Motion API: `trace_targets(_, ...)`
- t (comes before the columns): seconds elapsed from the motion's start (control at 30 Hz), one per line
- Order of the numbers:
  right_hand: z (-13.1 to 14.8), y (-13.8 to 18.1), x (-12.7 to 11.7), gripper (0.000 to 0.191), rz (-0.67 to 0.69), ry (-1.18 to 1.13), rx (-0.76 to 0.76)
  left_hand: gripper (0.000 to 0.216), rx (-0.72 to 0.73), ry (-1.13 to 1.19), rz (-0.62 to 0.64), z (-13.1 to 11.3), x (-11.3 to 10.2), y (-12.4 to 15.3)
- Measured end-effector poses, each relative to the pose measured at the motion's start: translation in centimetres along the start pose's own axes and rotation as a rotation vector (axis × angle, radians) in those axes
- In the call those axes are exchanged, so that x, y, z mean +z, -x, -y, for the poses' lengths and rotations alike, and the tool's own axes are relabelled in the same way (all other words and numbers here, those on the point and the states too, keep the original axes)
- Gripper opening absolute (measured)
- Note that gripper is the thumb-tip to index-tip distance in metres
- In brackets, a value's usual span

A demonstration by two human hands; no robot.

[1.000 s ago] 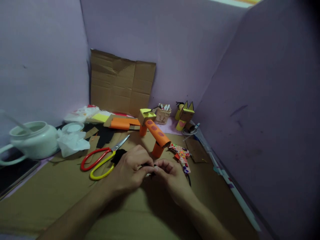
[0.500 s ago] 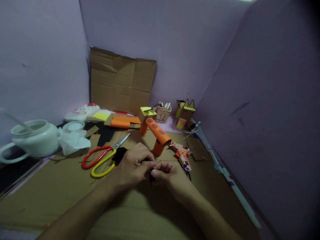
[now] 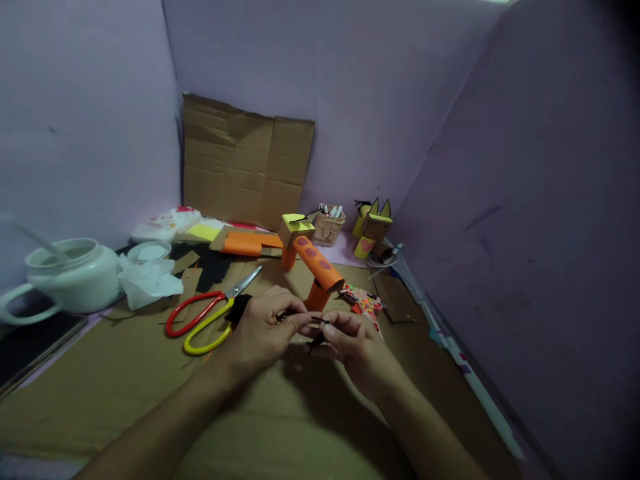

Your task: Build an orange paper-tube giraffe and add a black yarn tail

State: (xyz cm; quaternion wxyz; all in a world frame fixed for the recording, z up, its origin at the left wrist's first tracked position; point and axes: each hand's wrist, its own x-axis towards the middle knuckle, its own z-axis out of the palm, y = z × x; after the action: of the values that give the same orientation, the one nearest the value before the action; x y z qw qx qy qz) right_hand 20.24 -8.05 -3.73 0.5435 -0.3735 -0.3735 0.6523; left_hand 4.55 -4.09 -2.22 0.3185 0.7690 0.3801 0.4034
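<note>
Between my two hands a thin dark strand of yarn (image 3: pixel 317 318) is stretched, with a small black tuft (image 3: pixel 317 342) hanging at its right end. My left hand (image 3: pixel 265 331) is closed, pinching one end between thumb and fingers. My right hand (image 3: pixel 356 348) pinches the strand near the tuft. Partly behind my left wrist lies a fuzzy black bundle (image 3: pixel 241 308), next to scissors (image 3: pixel 223 310) with one red and one yellow handle. Just beyond my hands stands an orange paper-tube animal (image 3: pixel 319 264) with purple spots and a box-shaped head.
A white pot (image 3: pixel 75 277) stands at the left by a dark phone (image 3: pixel 40 343) and crumpled tissue (image 3: pixel 150 283). Behind are orange tubes (image 3: pixel 243 244), a marker holder (image 3: pixel 329 227) and a yellow animal figure (image 3: pixel 375 227). Flowered paper (image 3: pixel 364 300) lies right of my hands.
My right hand has moved right, away from my left hand, so the strand now shows stretched between them. The black tuft has moved along with it.
</note>
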Motion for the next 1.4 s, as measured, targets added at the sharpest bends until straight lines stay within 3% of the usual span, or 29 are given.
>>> trace_targets(0.2, 1.3, 0.0, -0.4, 0.022, 0.005, -0.091, -0.037, 0.015, -0.046, 0.031, -0.001, 0.0, -0.1, 0.2)
trace_targets(0.47, 1.1, 0.0, -0.3, 0.017, -0.075, -0.206, -0.109, 0.019, -0.157, 0.002, 0.154, 0.2, 1.0, 0.3)
trace_targets(0.6, 0.8, -0.1, -0.1, 0.018, -0.138, -0.122, -0.189, 0.020, -0.126, -0.109, 0.217, -0.4, 0.9, 0.6)
trace_targets(0.7, 0.2, -0.1, -0.1, 0.015, -0.154, 0.065, -0.235, 0.016, -0.110, -0.116, 0.245, -0.7, 0.6, 0.7)
trace_targets(0.87, -0.7, -0.2, -0.3, 0.007, -0.085, 0.364, -0.212, 0.013, -0.031, -0.070, 0.258, -0.8, 0.0, 0.8)
trace_targets(1.13, -0.5, 0.1, 0.2, 0.015, 0.053, 0.410, -0.135, 0.009, 0.193, -0.017, 0.164, 0.1, -0.2, 0.7)
trace_targets(1.27, -0.3, 0.2, 0.3, 0.015, 0.126, 0.393, -0.120, 0.013, 0.146, 0.054, 0.164, -0.1, -0.1, 0.6)
trace_targets(1.4, -0.6, 0.1, 0.0, 0.016, 0.118, 0.376, -0.106, 0.014, 0.023, 0.090, 0.130, -0.5, 0.2, 0.5)
